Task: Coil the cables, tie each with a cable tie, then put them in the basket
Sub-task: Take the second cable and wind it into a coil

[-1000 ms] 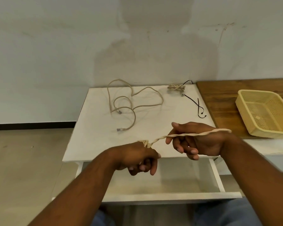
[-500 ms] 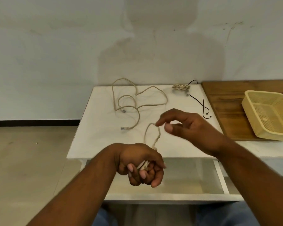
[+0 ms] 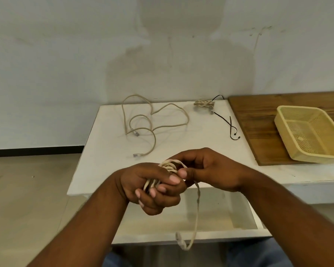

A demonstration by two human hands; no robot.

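Left hand grips a half-wound beige braided cable, right hand pinching its top loop; the loose tail dangling below the hands could unravel the untied coil.

The coiled cable between the left grip and the right grip is beige, with a paler plug end hanging below them. Beyond the grips the desk is white. On it lie a beige loose cable with clear plugs, a beige tied bundle and a thin black cord. Right of the right grip, a pale yellow basket with a fine mesh pattern sits on a brown wood-grain board.
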